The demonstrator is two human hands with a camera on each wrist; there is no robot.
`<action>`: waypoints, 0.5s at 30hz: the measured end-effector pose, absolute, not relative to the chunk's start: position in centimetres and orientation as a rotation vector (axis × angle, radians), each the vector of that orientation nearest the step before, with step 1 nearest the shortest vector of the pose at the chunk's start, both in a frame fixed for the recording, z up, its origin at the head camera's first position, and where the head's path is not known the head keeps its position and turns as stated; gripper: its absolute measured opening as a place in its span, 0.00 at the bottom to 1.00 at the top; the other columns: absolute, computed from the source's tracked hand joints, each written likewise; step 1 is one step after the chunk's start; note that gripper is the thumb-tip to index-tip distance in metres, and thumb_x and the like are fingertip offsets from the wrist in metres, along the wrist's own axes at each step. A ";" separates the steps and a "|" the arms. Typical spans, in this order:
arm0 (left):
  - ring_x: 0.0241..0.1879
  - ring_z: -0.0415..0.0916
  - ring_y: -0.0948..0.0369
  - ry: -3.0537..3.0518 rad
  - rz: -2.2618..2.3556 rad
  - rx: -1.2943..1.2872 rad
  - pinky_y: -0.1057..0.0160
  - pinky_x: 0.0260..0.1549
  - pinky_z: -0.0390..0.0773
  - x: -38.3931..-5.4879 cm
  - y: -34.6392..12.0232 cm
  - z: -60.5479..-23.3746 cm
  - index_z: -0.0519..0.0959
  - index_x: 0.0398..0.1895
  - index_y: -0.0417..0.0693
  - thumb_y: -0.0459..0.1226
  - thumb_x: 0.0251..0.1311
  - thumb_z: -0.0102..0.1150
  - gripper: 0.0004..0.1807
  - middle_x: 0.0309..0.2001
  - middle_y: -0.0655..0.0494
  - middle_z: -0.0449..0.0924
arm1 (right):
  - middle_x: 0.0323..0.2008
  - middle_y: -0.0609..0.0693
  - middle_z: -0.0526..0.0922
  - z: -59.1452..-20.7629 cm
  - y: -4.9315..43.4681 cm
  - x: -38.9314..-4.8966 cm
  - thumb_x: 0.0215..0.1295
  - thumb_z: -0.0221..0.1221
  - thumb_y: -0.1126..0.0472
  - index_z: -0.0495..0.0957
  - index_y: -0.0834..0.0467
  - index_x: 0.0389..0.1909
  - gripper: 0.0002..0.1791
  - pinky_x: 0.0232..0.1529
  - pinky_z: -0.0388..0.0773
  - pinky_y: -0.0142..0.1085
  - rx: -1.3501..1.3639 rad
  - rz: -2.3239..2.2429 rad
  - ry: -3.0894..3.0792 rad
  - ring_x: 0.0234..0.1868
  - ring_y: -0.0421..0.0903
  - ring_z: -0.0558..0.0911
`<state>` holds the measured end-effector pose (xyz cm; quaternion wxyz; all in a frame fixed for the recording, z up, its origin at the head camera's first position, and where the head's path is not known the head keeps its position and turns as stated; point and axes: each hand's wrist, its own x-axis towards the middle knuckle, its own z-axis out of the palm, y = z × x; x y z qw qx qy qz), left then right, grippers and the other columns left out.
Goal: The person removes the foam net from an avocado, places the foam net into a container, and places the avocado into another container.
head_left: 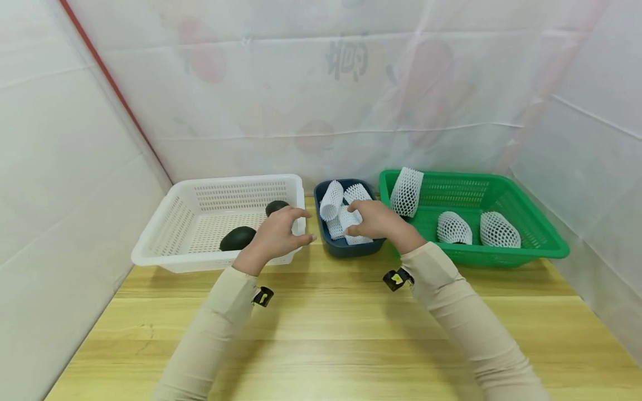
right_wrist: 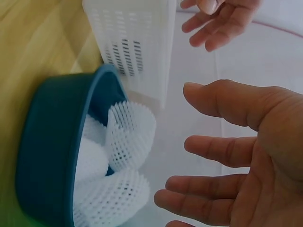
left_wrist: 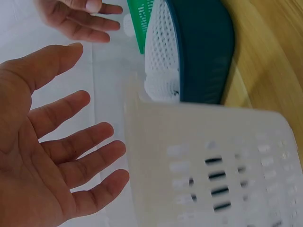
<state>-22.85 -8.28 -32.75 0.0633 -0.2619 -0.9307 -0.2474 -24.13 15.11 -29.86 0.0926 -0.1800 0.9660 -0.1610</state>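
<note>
My left hand (head_left: pixel 278 234) hovers over the right end of the white basket (head_left: pixel 173 260), fingers spread and holding nothing. Two dark avocado-like fruits lie in that basket: one (head_left: pixel 238 238) near its front wall, the other (head_left: pixel 276 207) partly hidden behind the hand. Above the small blue bin (head_left: pixel 346 250) is my right hand (head_left: pixel 377 220), its palm bare and fingers apart in the right wrist view. Several white foam net sleeves (right_wrist: pixel 130 135) are heaped in the bin, and one (head_left: pixel 331 200) leans up over its back part.
To the right stands a green basket (head_left: pixel 544 239). Inside, two net-covered fruits (head_left: pixel 453 228) lie near the front, and a foam net sleeve (head_left: pixel 407 192) leans at its left wall. Wooden table (head_left: pixel 321 334) extends in front; white sheeting (head_left: pixel 311 100) rises behind and at both sides.
</note>
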 end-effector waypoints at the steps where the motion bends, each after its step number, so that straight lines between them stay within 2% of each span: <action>1: 0.51 0.72 0.52 -2.814 -0.744 -0.796 0.52 0.46 0.72 -22.9 -8.0 -32.7 0.76 0.54 0.45 0.46 0.53 0.65 0.26 0.52 0.49 0.75 | 0.55 0.59 0.74 -29.9 15.3 -24.3 0.60 0.62 0.53 0.68 0.63 0.60 0.30 0.46 0.72 0.48 -0.518 -0.489 2.868 0.50 0.55 0.75; 7: 0.49 0.72 0.53 -2.805 -0.726 -0.829 0.52 0.43 0.73 -23.0 -6.8 -32.6 0.77 0.54 0.48 0.49 0.53 0.64 0.26 0.52 0.50 0.75 | 0.57 0.61 0.71 -30.0 16.6 -25.5 0.60 0.61 0.53 0.67 0.63 0.61 0.30 0.47 0.71 0.50 -0.450 -0.503 2.868 0.51 0.57 0.74; 15: 0.49 0.72 0.55 -2.797 -0.727 -0.858 0.55 0.46 0.72 -23.3 -5.8 -33.0 0.77 0.54 0.46 0.48 0.53 0.65 0.27 0.51 0.51 0.75 | 0.59 0.62 0.68 -29.2 17.6 -26.2 0.60 0.61 0.55 0.65 0.64 0.62 0.31 0.47 0.71 0.51 -0.388 -0.528 2.877 0.52 0.58 0.72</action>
